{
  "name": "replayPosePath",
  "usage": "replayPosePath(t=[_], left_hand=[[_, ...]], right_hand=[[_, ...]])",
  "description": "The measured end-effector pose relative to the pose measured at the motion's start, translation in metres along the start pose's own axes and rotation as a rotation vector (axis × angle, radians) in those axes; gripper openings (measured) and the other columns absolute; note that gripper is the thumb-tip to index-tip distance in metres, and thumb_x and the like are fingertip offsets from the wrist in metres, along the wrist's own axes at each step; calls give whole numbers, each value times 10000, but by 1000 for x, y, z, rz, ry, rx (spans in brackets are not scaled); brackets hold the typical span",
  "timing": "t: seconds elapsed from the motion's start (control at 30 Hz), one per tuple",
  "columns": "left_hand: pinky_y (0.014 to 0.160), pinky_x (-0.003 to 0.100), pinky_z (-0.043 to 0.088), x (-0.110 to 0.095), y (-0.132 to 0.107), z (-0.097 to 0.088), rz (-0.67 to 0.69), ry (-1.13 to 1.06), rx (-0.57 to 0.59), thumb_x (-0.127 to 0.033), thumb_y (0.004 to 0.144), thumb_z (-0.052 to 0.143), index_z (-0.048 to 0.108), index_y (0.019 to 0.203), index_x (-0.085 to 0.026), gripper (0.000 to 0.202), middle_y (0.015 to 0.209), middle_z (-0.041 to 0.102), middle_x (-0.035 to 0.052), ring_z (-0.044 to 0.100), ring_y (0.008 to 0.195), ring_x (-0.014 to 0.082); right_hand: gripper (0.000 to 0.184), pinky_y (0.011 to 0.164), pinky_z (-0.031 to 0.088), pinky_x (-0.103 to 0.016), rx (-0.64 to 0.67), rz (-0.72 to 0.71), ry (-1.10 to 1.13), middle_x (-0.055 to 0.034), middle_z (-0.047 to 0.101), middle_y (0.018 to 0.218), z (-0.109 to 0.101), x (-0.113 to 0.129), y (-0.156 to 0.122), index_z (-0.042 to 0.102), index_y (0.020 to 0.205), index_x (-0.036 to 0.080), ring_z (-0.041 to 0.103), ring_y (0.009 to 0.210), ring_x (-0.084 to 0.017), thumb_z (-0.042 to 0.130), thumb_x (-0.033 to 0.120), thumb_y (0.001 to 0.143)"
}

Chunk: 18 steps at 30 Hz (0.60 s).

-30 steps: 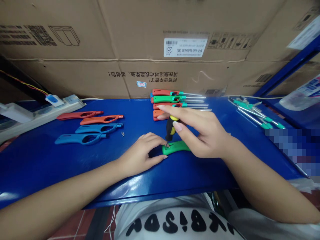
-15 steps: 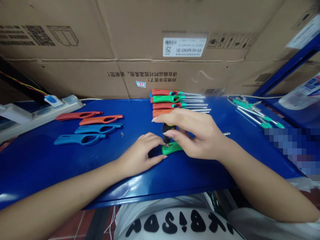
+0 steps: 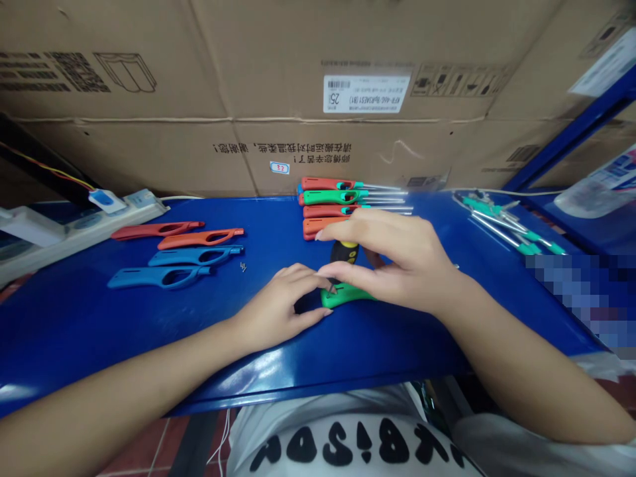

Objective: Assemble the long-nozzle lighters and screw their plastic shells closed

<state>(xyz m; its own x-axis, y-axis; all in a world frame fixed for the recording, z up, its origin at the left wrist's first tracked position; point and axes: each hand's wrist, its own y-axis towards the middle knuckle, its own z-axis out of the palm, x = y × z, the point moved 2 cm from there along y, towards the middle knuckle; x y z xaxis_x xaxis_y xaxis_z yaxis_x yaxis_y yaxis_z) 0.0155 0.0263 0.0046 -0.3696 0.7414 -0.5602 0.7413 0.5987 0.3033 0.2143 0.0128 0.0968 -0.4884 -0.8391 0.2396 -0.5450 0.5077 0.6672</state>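
My left hand (image 3: 283,306) pinches the left end of a green gas lighter (image 3: 345,295) lying on the blue table, thumb in front and fingers behind. My right hand (image 3: 392,262) is over the lighter, its thumb and fingers around the black-and-yellow handle of a screwdriver (image 3: 344,252). The screwdriver leans, its tip down at the lighter's left end beside my left fingertips. My right hand hides the rest of the lighter. Behind it lie several red, orange and green lighters (image 3: 330,197) with metal tubes.
Red, orange and blue lighter shells (image 3: 201,238) lie at the left, with small screws (image 3: 243,267) beside them. Metal tubes with green ends (image 3: 511,225) are piled at the right. A power strip (image 3: 94,225) runs along the left edge; a cardboard box (image 3: 173,93) stands behind.
My right hand has shifted slightly and its fingers have opened out a little around the screwdriver. The handle now leans more to the right. My left hand and the lighter stay put.
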Motion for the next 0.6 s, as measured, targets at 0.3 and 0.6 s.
replayPosePath(t=[0.3, 0.6], left_hand=[[1002, 423, 459, -1, 1, -1, -2, -10, 14, -308, 927, 694, 631, 1146, -232, 241, 1179, 696, 52, 611, 1129, 249], [987, 430, 464, 0, 0, 0, 1, 6, 9, -298, 923, 694, 625, 1162, -228, 259, 1168, 690, 58, 601, 1115, 255]], right_hand=[[219, 820, 562, -275, -17, -3, 159, -38, 758, 1021, 4, -2, 1, 677, 1171, 196, 703, 834, -135, 564, 254, 994], [345, 909, 552, -306, 50, 10, 252, -68, 725, 1184, 8, -1, -2, 568, 1353, 194, 695, 1020, -153, 448, 215, 1030]])
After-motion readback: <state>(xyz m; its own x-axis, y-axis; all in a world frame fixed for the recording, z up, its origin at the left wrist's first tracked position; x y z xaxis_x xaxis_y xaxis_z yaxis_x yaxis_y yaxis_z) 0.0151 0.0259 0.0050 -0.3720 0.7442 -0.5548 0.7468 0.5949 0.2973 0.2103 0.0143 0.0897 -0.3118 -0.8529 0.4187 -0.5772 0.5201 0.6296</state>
